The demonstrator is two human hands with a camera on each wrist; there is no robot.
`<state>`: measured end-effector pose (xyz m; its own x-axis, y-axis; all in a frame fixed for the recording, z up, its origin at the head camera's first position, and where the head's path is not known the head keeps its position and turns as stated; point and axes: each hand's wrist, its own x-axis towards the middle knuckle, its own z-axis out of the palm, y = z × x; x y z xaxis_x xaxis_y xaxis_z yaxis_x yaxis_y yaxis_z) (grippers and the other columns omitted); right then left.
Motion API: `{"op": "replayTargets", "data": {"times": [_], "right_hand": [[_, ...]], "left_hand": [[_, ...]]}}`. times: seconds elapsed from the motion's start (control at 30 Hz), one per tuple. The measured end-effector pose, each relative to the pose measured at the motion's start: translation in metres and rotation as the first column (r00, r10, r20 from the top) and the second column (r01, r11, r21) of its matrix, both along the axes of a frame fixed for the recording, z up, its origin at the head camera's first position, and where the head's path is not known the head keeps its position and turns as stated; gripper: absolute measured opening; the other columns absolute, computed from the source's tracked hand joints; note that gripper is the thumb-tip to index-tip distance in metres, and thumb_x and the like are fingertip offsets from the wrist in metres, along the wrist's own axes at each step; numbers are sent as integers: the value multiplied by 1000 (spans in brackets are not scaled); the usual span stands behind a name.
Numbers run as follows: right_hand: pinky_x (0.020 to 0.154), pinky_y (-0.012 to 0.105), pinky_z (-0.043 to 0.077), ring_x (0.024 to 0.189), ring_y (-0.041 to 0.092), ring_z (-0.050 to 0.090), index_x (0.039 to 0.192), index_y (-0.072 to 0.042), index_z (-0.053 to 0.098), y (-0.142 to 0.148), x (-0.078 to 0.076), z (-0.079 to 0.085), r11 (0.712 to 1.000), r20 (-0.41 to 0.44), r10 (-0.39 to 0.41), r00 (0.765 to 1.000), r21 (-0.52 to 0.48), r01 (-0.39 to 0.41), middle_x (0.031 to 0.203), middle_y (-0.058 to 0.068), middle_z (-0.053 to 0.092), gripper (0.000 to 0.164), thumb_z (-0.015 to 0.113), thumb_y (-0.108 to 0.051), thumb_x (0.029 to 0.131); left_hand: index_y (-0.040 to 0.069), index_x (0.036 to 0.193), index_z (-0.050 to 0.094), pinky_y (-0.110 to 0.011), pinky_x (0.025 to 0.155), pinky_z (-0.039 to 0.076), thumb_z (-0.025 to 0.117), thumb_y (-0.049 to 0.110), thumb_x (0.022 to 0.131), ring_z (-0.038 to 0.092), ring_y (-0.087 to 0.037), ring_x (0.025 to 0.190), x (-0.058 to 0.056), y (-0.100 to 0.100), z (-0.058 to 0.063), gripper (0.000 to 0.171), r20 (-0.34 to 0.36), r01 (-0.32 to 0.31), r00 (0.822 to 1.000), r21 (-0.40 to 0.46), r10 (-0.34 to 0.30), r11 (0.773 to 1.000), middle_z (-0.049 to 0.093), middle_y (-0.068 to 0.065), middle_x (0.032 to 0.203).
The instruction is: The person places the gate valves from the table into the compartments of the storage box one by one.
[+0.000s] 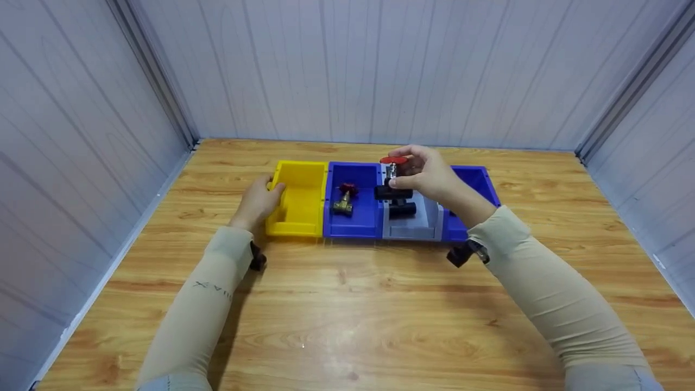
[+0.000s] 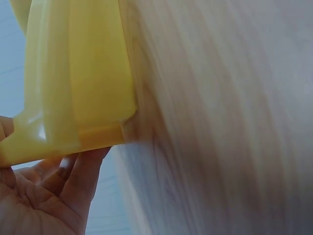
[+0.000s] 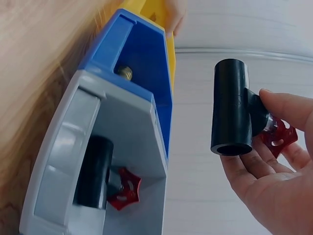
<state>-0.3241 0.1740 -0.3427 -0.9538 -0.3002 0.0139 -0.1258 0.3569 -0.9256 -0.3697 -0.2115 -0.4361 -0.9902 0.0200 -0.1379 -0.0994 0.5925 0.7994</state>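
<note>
My left hand [image 1: 255, 203] grips the left wall of a yellow bin [image 1: 301, 182], thumb over the rim; the left wrist view shows fingers beneath the yellow plastic [image 2: 98, 73]. Over a grey bin [image 1: 415, 233], my right hand [image 1: 434, 176] pinches a black plastic valve [image 3: 231, 105] with a red handwheel, its tube-shaped body hanging clear of the bin. Inside the grey bin lies a similar black valve [image 3: 95, 171], also with a red wheel. A brass valve [image 1: 343, 206] with a dark red wheel lies in the blue bin [image 1: 366, 222] between yellow and grey.
Another blue bin [image 1: 478, 176] ends the row on the right; the right forearm hides part of its inside. The joined bins stand on a wood-grain table [image 1: 353, 315]. Pale panel walls [image 1: 353, 70] enclose the table at the back and both sides.
</note>
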Motion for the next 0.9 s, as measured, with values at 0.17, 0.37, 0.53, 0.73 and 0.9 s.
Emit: {"op": "replayTargets", "data": {"times": [0.17,0.37,0.53,0.73,0.9], "right_hand": [[87,27,57,113,21,65,148,-9,61,-8,0,-1,1000,-1,-13,1000,-29,13,133,13,68,58,82,-1,94],[87,26,58,110,19,67,147,-7,62,-20,-1,-3,998,-4,-17,1000,-59,17,133,14,69,59,82,3,92],[88,27,57,109,18,67,147,-5,62,-30,-3,-6,997,-13,-13,1000,-77,12,136,19,70,59,82,3,92],[86,28,57,107,21,68,146,-5,63,-43,-4,-11,995,-36,-18,999,-102,14,134,20,70,58,82,3,92],[87,29,56,108,23,67,144,-6,64,-52,-4,-13,993,-45,-22,999,-118,17,138,25,68,57,84,2,91]], "left_hand": [[5,165,42,-56,123,42,35,46,118,51,-36,145,-1,0,-1,62,-39,18,999,-20,-19,1000,54,-21,158],[0,136,58,-44,93,46,26,39,119,55,-30,100,0,0,-3,53,-104,6,995,-26,-8,1000,58,-15,109],[-1,118,57,-39,81,43,25,32,120,50,-26,87,1,-2,-4,47,-153,-1,988,-57,-8,998,52,-11,97],[-1,118,57,-39,83,41,23,32,119,48,-26,90,3,-2,-4,47,-161,4,987,-63,-15,998,49,-10,97],[0,119,57,-38,83,42,24,32,119,49,-26,91,3,-2,-4,46,-160,-1,987,-52,-7,999,50,-11,99]]}}
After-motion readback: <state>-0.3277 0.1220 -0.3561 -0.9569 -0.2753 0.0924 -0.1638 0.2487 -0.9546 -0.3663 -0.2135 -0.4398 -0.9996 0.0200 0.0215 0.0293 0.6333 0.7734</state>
